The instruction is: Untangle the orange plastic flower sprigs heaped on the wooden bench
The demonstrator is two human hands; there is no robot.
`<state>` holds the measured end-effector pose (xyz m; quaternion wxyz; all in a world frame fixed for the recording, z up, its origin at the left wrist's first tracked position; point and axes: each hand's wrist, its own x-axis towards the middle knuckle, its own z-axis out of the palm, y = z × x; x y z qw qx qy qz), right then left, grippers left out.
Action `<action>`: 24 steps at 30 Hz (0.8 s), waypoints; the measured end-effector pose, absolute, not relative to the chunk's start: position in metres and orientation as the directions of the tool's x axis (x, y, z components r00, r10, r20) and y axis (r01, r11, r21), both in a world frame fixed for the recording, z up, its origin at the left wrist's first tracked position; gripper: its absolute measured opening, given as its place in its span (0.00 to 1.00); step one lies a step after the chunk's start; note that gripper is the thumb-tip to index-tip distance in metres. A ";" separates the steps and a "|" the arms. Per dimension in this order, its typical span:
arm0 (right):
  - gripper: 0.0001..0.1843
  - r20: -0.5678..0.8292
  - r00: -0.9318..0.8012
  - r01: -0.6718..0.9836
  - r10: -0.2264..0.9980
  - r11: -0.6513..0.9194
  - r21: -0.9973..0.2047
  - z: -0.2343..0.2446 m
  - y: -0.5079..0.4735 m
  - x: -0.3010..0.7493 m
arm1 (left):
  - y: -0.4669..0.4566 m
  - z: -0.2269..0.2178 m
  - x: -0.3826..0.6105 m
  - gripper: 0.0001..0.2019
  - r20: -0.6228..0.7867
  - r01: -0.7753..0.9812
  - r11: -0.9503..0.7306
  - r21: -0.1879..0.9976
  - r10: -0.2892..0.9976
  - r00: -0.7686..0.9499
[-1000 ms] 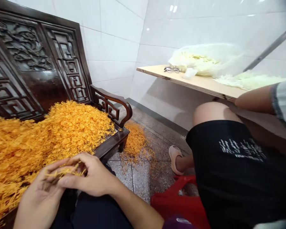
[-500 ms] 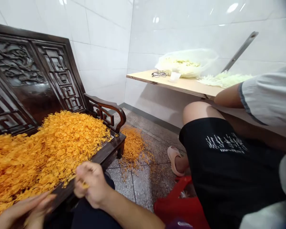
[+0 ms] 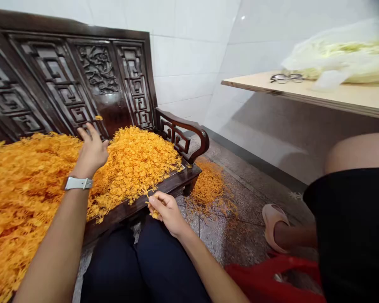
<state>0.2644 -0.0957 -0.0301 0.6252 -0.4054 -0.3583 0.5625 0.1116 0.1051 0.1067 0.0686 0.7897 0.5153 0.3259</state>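
L hand (image 3: 91,149), fingers spread, is over the loose heap of orange stringy strands (image 3: 31,185) (touching or not, can't tell) piled on the seat of the dark carved wooden bench (image 3: 113,75). R hand (image 3: 166,209) pinches a small tuft of orange strands (image 3: 150,201) betw. thumb & fingertips, near the bench's front edge. On the pale plywood tabletop (image 3: 334,99), a clear plastic bag (image 3: 341,54) holds whitish-green shreds, w/ thin-framed glasses (image 3: 286,78) beside it.

Dark carved wooden seat (image 3: 164,187): deep heap of orange strands (image 3: 135,160) over nearly all of it, up to front edge. Speckled floor (image 3: 240,235): smaller pile (image 3: 210,185) of same strands by seat leg, red bag (image 3: 271,277) nearer. Plywood counter (image 3: 350,99): glasses (image 3: 286,78), clear bag (image 3: 341,59) w/ pale shreds.
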 end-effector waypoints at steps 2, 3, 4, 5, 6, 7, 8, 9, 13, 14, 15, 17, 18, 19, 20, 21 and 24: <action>0.23 -0.043 0.143 -0.471 0.989 0.030 -0.882 -0.035 -0.097 0.264 | 0.098 0.082 0.115 0.47 0.457 0.732 -0.476 0.487 0.853 0.251; 0.22 -0.058 0.161 -0.516 0.985 0.034 -0.856 -0.037 -0.097 0.265 | 0.089 0.068 0.119 0.43 0.450 0.663 -0.515 0.543 0.845 0.288; 0.21 -0.072 0.183 -0.569 0.981 0.046 -0.821 -0.039 -0.097 0.265 | 0.076 0.055 0.124 0.39 0.407 0.567 -0.534 0.627 0.846 0.345; 0.20 -0.082 0.204 -0.624 0.976 0.066 -0.778 -0.040 -0.096 0.266 | 0.061 0.042 0.129 0.35 0.314 0.459 -0.492 0.740 0.856 0.412; 0.18 -0.084 0.218 -0.672 0.972 0.086 -0.735 -0.040 -0.095 0.266 | 0.046 0.032 0.134 0.34 0.207 0.373 -0.428 0.823 0.838 0.505; 0.16 -0.079 0.222 -0.706 0.972 0.104 -0.701 -0.039 -0.093 0.266 | 0.032 0.025 0.139 0.33 0.133 0.327 -0.377 0.867 0.807 0.576; 0.14 -0.070 0.221 -0.722 0.973 0.115 -0.683 -0.037 -0.091 0.265 | 0.020 0.021 0.143 0.32 0.075 0.299 -0.333 0.894 0.771 0.633; 0.13 -0.061 0.220 -0.721 0.974 0.120 -0.683 -0.036 -0.088 0.264 | 0.011 0.019 0.147 0.30 0.034 0.287 -0.306 0.908 0.734 0.678; 0.17 -0.029 0.230 -0.648 0.973 0.131 -0.750 -0.034 -0.082 0.256 | 0.005 0.026 0.157 0.21 -0.014 0.181 -0.181 0.967 0.668 0.744; 0.19 -0.029 0.226 -0.633 0.974 0.124 -0.764 -0.036 -0.082 0.255 | 0.007 0.028 0.158 0.20 0.022 0.125 -0.155 0.980 0.706 0.708; 0.19 -0.031 0.215 -0.620 0.976 0.112 -0.777 -0.037 -0.082 0.255 | 0.010 0.028 0.159 0.19 0.066 0.062 -0.138 0.988 0.759 0.648; 0.17 -0.041 0.181 -0.589 0.983 0.074 -0.804 -0.042 -0.082 0.255 | 0.016 0.025 0.161 0.19 0.122 -0.054 -0.110 0.992 0.858 0.499; 0.16 -0.042 0.161 -0.572 0.986 0.058 -0.818 -0.044 -0.083 0.256 | 0.018 0.022 0.161 0.19 0.114 -0.103 -0.076 0.992 0.889 0.443; 0.16 -0.035 0.143 -0.550 0.989 0.051 -0.834 -0.046 -0.083 0.258 | 0.020 0.020 0.161 0.18 0.082 -0.141 -0.026 0.990 0.909 0.408; 0.16 -0.018 0.134 -0.520 0.991 0.055 -0.853 -0.047 -0.083 0.259 | 0.023 0.017 0.160 0.17 0.042 -0.173 0.027 0.984 0.922 0.385; 0.15 0.011 0.129 -0.480 0.992 0.072 -0.874 -0.047 -0.084 0.260 | 0.026 0.015 0.159 0.16 0.008 -0.207 0.071 0.976 0.934 0.358; 0.13 0.186 0.041 -0.294 0.982 0.189 -0.937 -0.042 -0.092 0.261 | 0.040 0.012 0.153 0.11 -0.054 -0.362 0.132 0.923 0.974 0.218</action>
